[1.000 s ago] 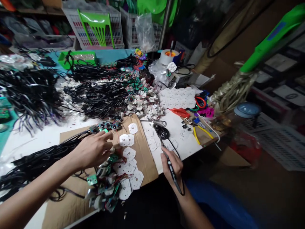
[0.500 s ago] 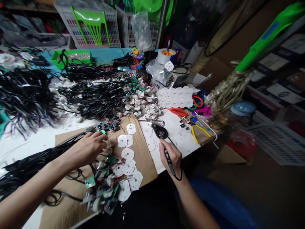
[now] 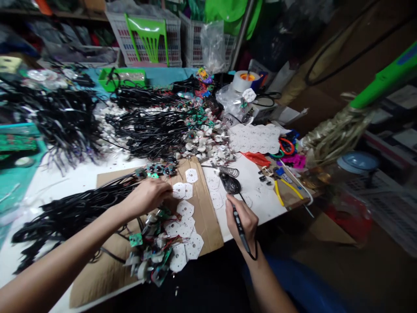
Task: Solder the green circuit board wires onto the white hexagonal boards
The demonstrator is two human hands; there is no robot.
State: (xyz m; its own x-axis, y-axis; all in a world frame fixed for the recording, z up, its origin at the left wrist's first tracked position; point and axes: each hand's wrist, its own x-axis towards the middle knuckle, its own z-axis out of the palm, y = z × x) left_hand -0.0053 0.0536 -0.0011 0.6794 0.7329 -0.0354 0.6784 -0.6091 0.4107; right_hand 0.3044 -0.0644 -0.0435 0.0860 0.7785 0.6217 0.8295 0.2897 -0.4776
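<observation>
My right hand (image 3: 243, 219) grips a soldering iron (image 3: 239, 221) like a pen. The iron's front end points toward a black dish (image 3: 230, 183) beside a coiled metal stand (image 3: 229, 172). Over the cardboard, my left hand (image 3: 150, 196) has its fingers pinched together at the left edge of a white octagonal board (image 3: 179, 190). Whatever lies between those fingertips is too small to make out. Just behind the left hand sit small green circuit boards (image 3: 159, 169) with black parts. Below it is a heap of wired white-and-green parts (image 3: 153, 256).
Bundled black cables (image 3: 71, 200) lie left on the cardboard sheet (image 3: 211, 221). More black cables (image 3: 156, 130) and white parts (image 3: 208, 141) pile up behind. To the right are a white board panel (image 3: 254, 138) and yellow-handled pliers (image 3: 279, 193). A green bin (image 3: 122, 78) stands at the back.
My left hand has moved right, away from the green circuit boards to the white octagonal boards. The right hand still holds the soldering iron near the dish. The whole view has shifted left.
</observation>
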